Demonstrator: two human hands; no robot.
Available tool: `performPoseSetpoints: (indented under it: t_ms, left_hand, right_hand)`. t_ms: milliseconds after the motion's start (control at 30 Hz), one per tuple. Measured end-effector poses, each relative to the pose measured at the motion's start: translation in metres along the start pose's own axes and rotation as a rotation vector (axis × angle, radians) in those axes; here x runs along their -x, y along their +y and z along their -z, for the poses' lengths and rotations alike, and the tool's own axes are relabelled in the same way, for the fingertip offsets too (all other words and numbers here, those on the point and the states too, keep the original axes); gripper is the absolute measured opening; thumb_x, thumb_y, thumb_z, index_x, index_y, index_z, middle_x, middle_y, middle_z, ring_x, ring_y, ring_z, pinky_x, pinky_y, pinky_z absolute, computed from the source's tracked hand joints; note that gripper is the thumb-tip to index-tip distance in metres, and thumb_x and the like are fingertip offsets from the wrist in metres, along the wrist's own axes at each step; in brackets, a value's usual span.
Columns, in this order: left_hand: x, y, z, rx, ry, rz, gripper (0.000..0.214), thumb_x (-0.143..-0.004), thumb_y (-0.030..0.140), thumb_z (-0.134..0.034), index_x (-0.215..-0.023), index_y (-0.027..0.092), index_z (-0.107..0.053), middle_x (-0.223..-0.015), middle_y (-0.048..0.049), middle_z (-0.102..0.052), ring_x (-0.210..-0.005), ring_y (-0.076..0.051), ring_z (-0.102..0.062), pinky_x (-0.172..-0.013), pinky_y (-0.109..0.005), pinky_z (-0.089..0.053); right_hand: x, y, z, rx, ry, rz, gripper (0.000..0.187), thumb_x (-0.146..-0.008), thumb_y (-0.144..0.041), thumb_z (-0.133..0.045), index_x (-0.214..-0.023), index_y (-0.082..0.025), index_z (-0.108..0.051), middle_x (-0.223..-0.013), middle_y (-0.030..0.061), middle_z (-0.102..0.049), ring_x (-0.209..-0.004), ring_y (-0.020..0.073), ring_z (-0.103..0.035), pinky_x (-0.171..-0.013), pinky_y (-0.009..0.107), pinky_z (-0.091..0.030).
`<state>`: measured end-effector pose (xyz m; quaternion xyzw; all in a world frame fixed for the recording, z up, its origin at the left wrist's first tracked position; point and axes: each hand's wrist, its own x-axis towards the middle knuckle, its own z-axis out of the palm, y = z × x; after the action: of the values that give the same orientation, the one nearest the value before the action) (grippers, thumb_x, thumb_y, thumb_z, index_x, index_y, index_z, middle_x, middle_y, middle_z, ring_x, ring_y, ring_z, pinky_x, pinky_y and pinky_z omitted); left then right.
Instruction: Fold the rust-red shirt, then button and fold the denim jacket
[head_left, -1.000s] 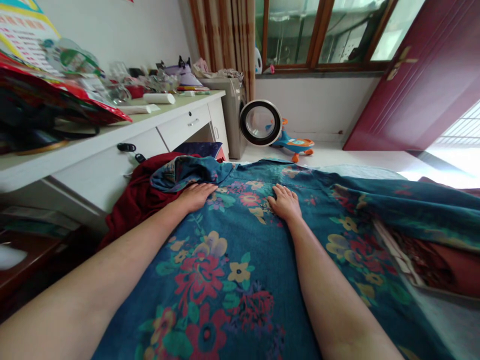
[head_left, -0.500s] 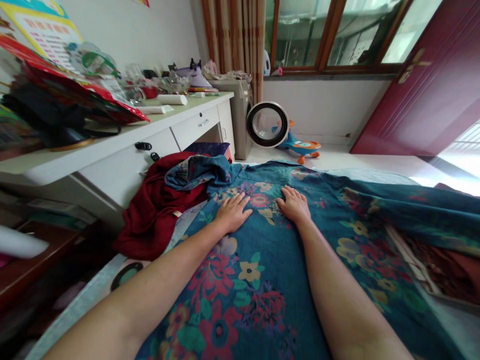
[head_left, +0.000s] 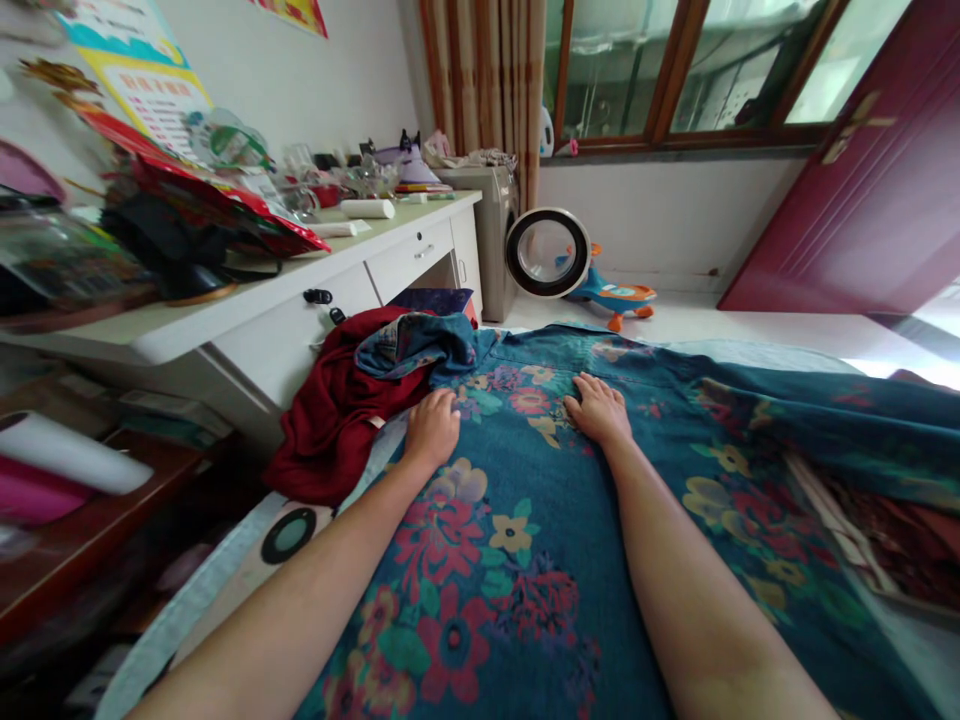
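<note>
A blue floral shirt (head_left: pixel 517 500) lies spread over the light-coloured surface before me, its sleeves reaching out to both sides. At the shirt's left edge, my left hand (head_left: pixel 433 428) has its fingers curled down and drawn together on the fabric; the fingertips are partly hidden. My right hand (head_left: pixel 600 408) rests palm down on the upper part of the shirt, fingers stretched out. Beside my left hand is a crumpled dark red cloth (head_left: pixel 330 420), partly under the shirt's bunched left sleeve (head_left: pixel 416 345).
A white desk (head_left: pixel 270 300) crowded with small items stands along the left. Behind it is a washing machine (head_left: pixel 491 240) with its round door (head_left: pixel 548 252) swung open. A blue and orange ride-on toy (head_left: pixel 611 292) is on the floor. Folded dark red fabric (head_left: pixel 885 520) lies at right.
My left hand has moved left from the floral pattern to the shirt's edge, and its spread fingers have curled in. The right hand stays on the fabric. The view has shifted slightly left.
</note>
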<state>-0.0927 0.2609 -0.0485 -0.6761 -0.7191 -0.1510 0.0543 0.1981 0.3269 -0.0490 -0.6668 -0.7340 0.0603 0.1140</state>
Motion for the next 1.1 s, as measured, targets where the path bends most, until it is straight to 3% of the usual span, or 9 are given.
performPoseSetpoints:
  t_ms: [67, 133, 300, 467, 633, 833, 967, 1100]
  left_hand:
    - [-0.009, -0.008, 0.007, 0.008, 0.044, 0.178, 0.035, -0.091, 0.02, -0.04, -0.116, 0.014, -0.064, -0.122, -0.0145, -0.065, -0.116, -0.026, -0.06, -0.1, -0.036, -0.045]
    - [-0.022, -0.018, 0.014, 0.019, -0.019, 0.293, 0.033, -0.091, 0.02, -0.039, -0.108, 0.013, -0.067, -0.109, -0.0153, -0.07, -0.107, -0.027, -0.065, -0.092, -0.036, -0.049]
    - [-0.058, -0.036, 0.021, 0.056, -0.257, 0.332, 0.028, -0.081, 0.039, -0.06, -0.088, 0.015, -0.072, -0.092, -0.0137, -0.074, -0.093, -0.029, -0.07, -0.076, -0.031, -0.051]
    - [-0.075, -0.035, 0.017, 0.087, -0.338, 0.315, 0.017, -0.066, 0.026, -0.072, -0.08, 0.015, -0.072, -0.078, -0.0088, -0.074, -0.078, -0.026, -0.071, -0.065, -0.027, -0.05]
    - [-0.064, -0.03, 0.018, 0.091, -0.228, 0.256, 0.027, -0.079, 0.023, -0.061, -0.105, 0.016, -0.066, -0.098, -0.0093, -0.074, -0.092, -0.024, -0.069, -0.074, -0.026, -0.051]
    - [-0.031, -0.027, 0.009, -0.183, -0.103, 0.137, 0.033, -0.096, 0.032, -0.04, -0.123, 0.017, -0.051, -0.105, -0.0167, -0.07, -0.09, -0.03, -0.07, -0.078, -0.041, -0.052]
    - [-0.024, -0.018, 0.015, -0.281, -0.075, 0.109, 0.033, -0.098, 0.023, -0.03, -0.12, 0.014, -0.051, -0.106, -0.0181, -0.066, -0.093, -0.03, -0.067, -0.078, -0.041, -0.052]
    - [-0.012, 0.001, 0.025, -0.313, 0.068, 0.032, 0.036, -0.096, 0.014, -0.024, -0.109, 0.012, -0.057, -0.11, -0.0201, -0.062, -0.107, -0.032, -0.06, -0.086, -0.043, -0.048]
  right_hand:
    - [0.0, 0.0, 0.0, 0.005, 0.0, 0.005, 0.058, -0.095, -0.048, -0.036, -0.146, -0.022, -0.041, -0.157, 0.0044, -0.034, -0.143, 0.0248, -0.029, -0.116, 0.044, -0.021]
    - [0.0, 0.0, -0.001, 0.012, -0.001, 0.006, 0.057, -0.095, -0.047, -0.035, -0.146, -0.022, -0.041, -0.157, 0.0047, -0.034, -0.143, 0.0244, -0.029, -0.115, 0.043, -0.021]
    - [-0.001, 0.001, -0.001, -0.001, 0.0, 0.002, 0.058, -0.095, -0.047, -0.035, -0.146, -0.021, -0.042, -0.157, 0.0048, -0.034, -0.143, 0.0244, -0.03, -0.116, 0.043, -0.02]
    - [-0.002, 0.002, -0.002, -0.024, 0.018, 0.01, 0.057, -0.094, -0.047, -0.037, -0.145, -0.021, -0.044, -0.156, 0.0041, -0.036, -0.142, 0.025, -0.031, -0.116, 0.043, -0.02]
    - [-0.001, 0.003, -0.001, -0.025, 0.015, 0.014, 0.058, -0.094, -0.047, -0.037, -0.145, -0.021, -0.043, -0.156, 0.0049, -0.035, -0.142, 0.0253, -0.031, -0.115, 0.043, -0.021]
    - [0.001, 0.003, -0.001, -0.028, 0.02, 0.023, 0.058, -0.095, -0.047, -0.037, -0.145, -0.02, -0.043, -0.156, 0.0054, -0.036, -0.142, 0.0248, -0.031, -0.115, 0.042, -0.021]
    - [0.001, 0.004, -0.002, -0.042, 0.025, 0.02, 0.057, -0.094, -0.047, -0.038, -0.144, -0.02, -0.044, -0.156, 0.0048, -0.036, -0.142, 0.0245, -0.031, -0.116, 0.042, -0.021]
    - [0.0, 0.004, -0.002, -0.042, 0.022, 0.017, 0.057, -0.094, -0.047, -0.038, -0.144, -0.02, -0.045, -0.156, 0.0048, -0.037, -0.142, 0.0244, -0.031, -0.116, 0.042, -0.02]
